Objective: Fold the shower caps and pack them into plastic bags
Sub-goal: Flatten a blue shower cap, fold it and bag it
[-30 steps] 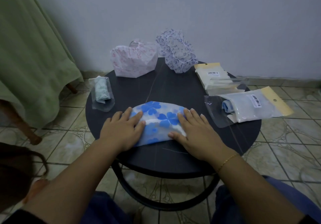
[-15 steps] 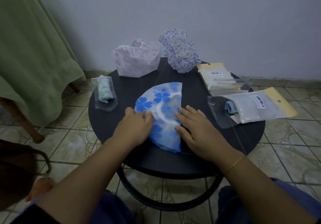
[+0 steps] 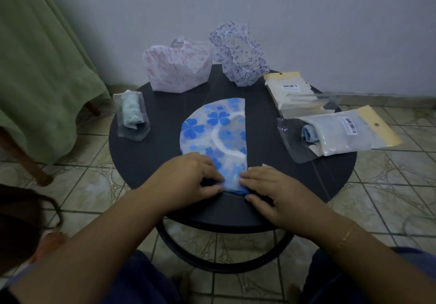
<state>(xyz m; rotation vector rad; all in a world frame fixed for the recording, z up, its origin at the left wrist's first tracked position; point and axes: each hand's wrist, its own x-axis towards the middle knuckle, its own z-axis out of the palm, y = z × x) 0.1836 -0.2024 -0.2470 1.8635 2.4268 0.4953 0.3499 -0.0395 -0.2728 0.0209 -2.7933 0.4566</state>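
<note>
Near front edge of round dark surface (image 3: 146, 167): left hand (image 3: 188, 176) and right hand (image 3: 271, 190), fingers curled, pinching near tip of blue-flowered shower cap (image 3: 214, 131) folded into half-circle at centre. Slick plastic likely to spring open or slide if pinch loosens. Beyond: tiled floor (image 3: 389, 185), pale wall (image 3: 306, 20).

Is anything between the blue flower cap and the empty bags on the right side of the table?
Nothing visible. Both hands, left hand and right hand, pinch the near end of the blue flower cap. Bare table lies between it and the empty bags; the filled bag sits nearer, beside that path.
</note>
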